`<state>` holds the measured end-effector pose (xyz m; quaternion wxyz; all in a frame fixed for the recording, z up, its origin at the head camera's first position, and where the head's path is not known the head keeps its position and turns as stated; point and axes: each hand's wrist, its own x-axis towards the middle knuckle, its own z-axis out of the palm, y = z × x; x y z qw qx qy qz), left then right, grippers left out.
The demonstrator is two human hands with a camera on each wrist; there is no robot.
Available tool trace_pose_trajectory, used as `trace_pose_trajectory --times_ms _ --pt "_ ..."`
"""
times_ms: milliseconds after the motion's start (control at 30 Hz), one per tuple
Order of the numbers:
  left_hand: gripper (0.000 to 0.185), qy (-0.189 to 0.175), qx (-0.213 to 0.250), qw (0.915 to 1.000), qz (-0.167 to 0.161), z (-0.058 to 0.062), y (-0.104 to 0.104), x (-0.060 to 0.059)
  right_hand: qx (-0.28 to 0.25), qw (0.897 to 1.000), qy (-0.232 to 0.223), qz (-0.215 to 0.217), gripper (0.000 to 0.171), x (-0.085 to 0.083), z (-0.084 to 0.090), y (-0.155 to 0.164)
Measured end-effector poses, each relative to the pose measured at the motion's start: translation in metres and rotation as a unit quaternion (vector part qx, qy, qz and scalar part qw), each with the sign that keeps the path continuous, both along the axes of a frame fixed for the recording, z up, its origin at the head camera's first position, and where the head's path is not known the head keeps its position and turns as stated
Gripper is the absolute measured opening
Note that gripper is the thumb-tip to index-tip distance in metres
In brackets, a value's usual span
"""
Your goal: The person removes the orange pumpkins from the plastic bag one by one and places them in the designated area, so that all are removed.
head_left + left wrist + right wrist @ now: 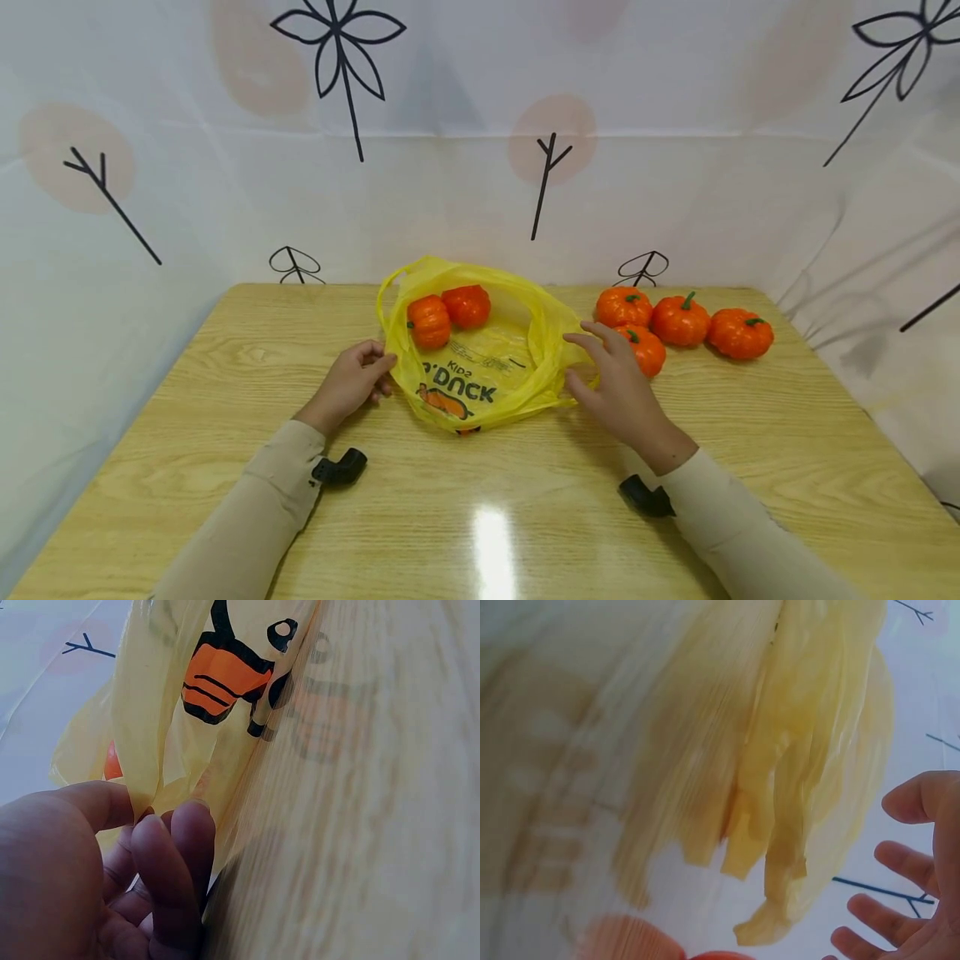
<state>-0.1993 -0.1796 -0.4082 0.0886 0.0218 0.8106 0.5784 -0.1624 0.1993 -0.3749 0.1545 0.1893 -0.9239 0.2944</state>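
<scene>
A yellow plastic bag (551, 333) printed with a duck and lettering lies spread on the table, its mouth facing up. Inside it, toward the left, sit two small orange toy pumpkins, one ribbed pumpkin (429, 322) and one redder pumpkin (468, 307). My left hand (348, 385) pinches the bag's left edge between thumb and fingertips; the left wrist view shows the yellow film (142, 712) running into that pinch. At the bag's right side, my right hand (622, 396) has its fingers spread and holds nothing. In the right wrist view those fingers (900, 866) stand apart from the crumpled plastic.
Several orange toy pumpkins with green stems, among them a front pumpkin (647, 354) and a far-right pumpkin (740, 333), sit beyond my right hand. The wooden table (420, 517) ends at the back against a patterned cloth (450, 200).
</scene>
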Motion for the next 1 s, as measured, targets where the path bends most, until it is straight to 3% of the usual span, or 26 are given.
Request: trace_pose_trajectory --times_ms 1000 --pt "0.028 0.008 0.009 0.9999 -0.002 -0.005 -0.002 -0.003 0.018 0.999 -0.045 0.011 0.048 -0.012 0.006 -0.039"
